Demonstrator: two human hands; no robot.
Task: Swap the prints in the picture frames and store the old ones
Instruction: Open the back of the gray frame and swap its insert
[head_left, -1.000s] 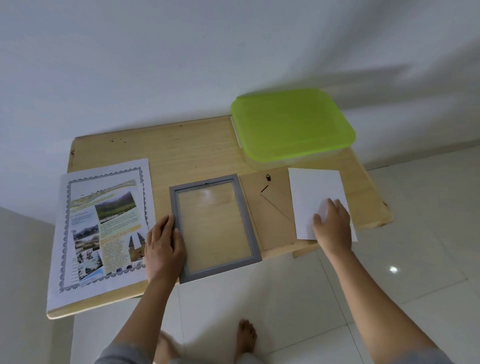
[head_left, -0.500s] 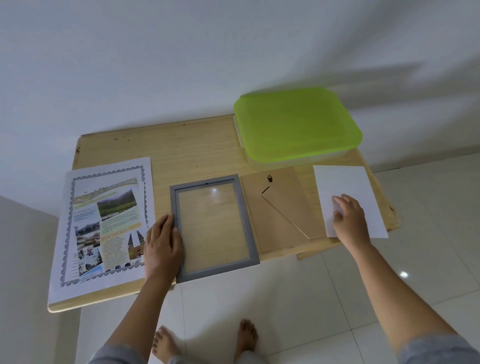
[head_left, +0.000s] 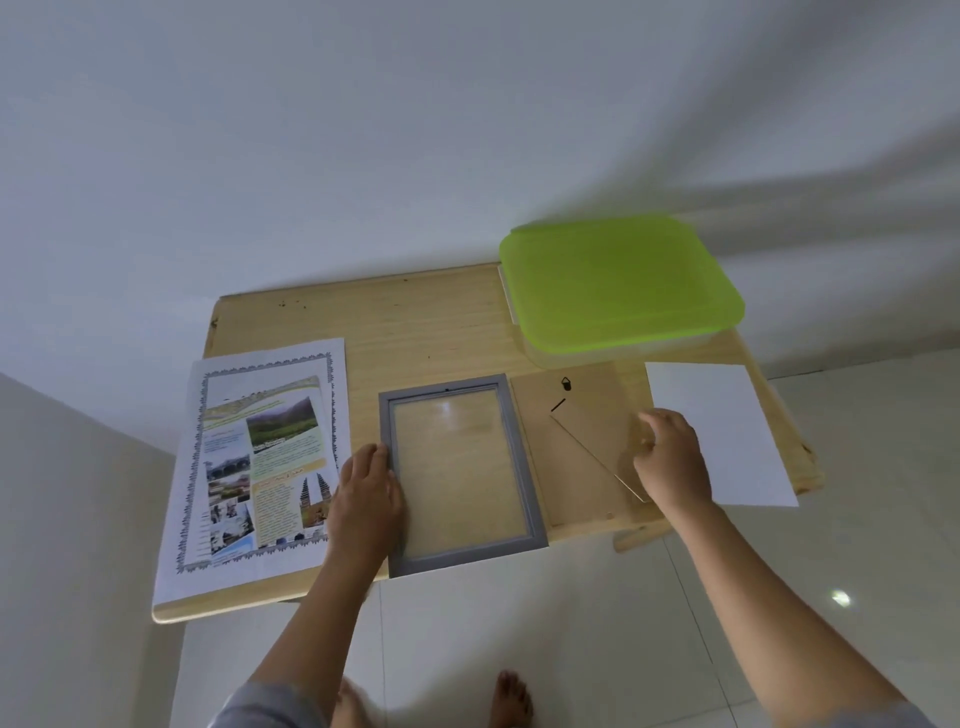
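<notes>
Picture frame (head_left: 462, 473) lies near-middle on bench (head_left: 415, 322), glass only, no print in it. Left grip (head_left: 366, 499) is flat, fingers straight, pressing the frame's left rail. Right grip (head_left: 670, 457) curls over backing board (head_left: 587, 400); can't tell if it's pinching the edge. White sheet (head_left: 722, 431) just right, colour print (head_left: 260, 467) left. Best: keep frame pinned, square new print before the board goes on.

Light wooden table (head_left: 415, 332) by white wall (head_left: 363, 130), apparently glossy tiled floor (head_left: 571, 623)
</notes>
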